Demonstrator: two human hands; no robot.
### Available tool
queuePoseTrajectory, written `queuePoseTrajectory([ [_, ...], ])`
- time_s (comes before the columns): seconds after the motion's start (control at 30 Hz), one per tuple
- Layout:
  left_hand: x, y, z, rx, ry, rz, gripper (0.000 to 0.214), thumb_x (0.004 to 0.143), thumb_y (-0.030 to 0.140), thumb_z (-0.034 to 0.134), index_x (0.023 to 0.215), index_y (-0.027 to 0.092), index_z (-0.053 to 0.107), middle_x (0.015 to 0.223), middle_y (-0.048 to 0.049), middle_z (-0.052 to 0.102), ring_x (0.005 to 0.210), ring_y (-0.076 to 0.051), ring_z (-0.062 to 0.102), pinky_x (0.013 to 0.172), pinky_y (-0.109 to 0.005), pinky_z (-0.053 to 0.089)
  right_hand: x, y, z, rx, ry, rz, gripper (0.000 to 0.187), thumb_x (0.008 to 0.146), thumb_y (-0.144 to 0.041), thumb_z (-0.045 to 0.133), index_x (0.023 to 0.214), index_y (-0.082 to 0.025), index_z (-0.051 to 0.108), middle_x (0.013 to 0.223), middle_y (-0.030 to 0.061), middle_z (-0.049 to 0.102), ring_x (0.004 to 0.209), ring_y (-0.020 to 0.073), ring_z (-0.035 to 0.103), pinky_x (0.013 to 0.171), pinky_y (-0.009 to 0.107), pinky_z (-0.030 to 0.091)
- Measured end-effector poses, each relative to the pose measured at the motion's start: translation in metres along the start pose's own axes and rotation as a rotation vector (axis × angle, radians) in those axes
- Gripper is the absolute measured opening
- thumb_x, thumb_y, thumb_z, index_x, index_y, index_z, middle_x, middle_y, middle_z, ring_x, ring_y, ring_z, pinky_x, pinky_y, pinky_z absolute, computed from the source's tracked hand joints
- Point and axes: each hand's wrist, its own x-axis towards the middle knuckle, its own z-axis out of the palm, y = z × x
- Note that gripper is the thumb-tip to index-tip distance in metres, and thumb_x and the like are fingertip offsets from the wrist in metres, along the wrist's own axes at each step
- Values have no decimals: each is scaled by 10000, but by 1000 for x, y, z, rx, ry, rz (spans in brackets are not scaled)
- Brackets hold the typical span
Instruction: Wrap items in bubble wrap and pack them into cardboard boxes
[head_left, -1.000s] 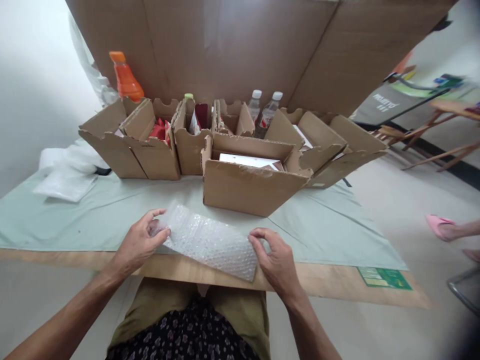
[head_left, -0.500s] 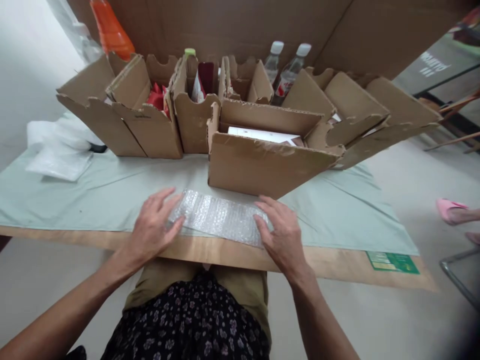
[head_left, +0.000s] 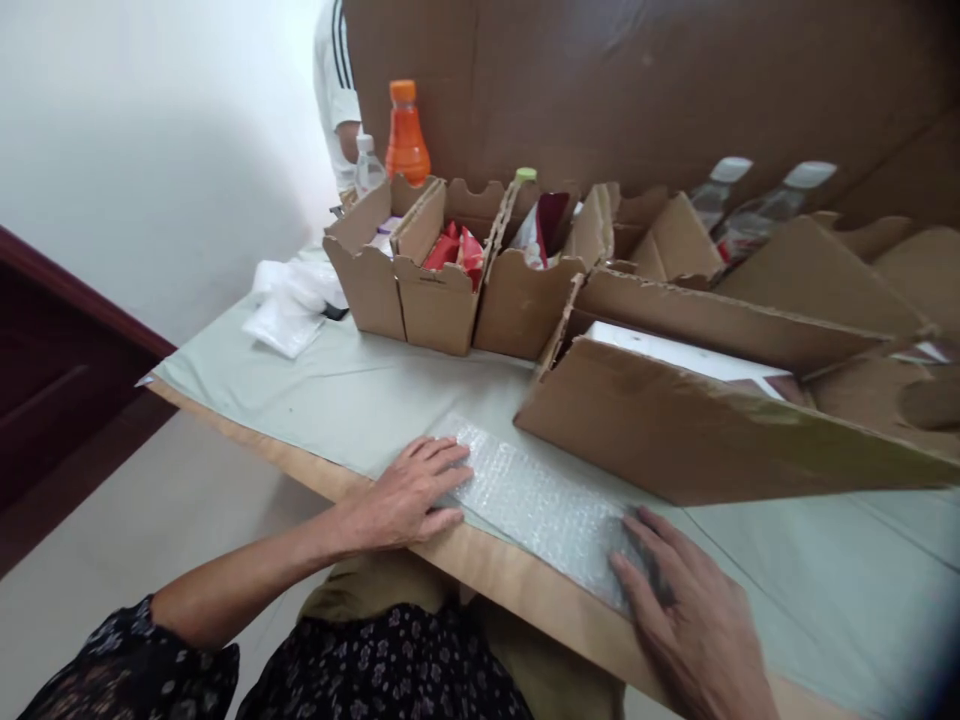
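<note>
A sheet of clear bubble wrap (head_left: pixel 536 498) lies flat on the pale green cloth at the table's near edge. My left hand (head_left: pixel 409 490) rests palm down on its left end, fingers stretched out. On the sheet's right end my right hand (head_left: pixel 690 620) lies flat too, fingers spread. Just behind the sheet stands an open cardboard box (head_left: pixel 697 430) with a white flat item (head_left: pixel 675 352) inside.
A row of open cardboard boxes (head_left: pixel 442 270) holds red packets and other goods, with an orange bottle (head_left: pixel 406 135) and clear bottles (head_left: pixel 757 200) behind. White plastic bags (head_left: pixel 289 305) lie at the far left. A person in a white shirt (head_left: pixel 337 90) stands beyond the table. A tall cardboard wall backs the boxes.
The bubble wrap went from held up in both hands to lying flat on the cloth. Both hands opened and pressed onto it. My view swung to the left.
</note>
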Motion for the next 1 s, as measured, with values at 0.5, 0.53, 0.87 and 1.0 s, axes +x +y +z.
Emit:
queuePoseTrajectory([
  [0.5,-46,-99,-78,191,682,-249,203,903,130,552,1046,199,679,1023,-95,780,976,-250,709,906,-404,530,39,-71,6,318,45,-125,211,1040,-387,534,1107,-238,669,1155,87,765,1078,266,721,874,428,540],
  [0.53,-57,-120,-96,282,721,-345,190,904,170,562,1044,199,688,1040,-108,776,997,-270,699,929,-423,518,40,-71,8,319,48,-118,206,1039,-384,536,1095,-241,673,1148,83,769,1069,265,725,867,426,544],
  [0.87,-99,-258,-183,442,572,-945,328,765,162,529,1028,134,724,1145,-147,704,1139,-334,553,1076,-547,376,43,-73,23,295,34,-90,219,1040,-381,526,1038,-247,700,1127,59,778,1030,254,733,859,422,543],
  [1.0,-84,-273,-174,382,593,-969,559,762,96,499,1300,104,652,1432,-160,594,1313,-320,504,1140,-507,334,43,-72,26,273,32,-84,233,1039,-386,520,1019,-249,708,1117,54,778,1015,253,731,846,418,534],
])
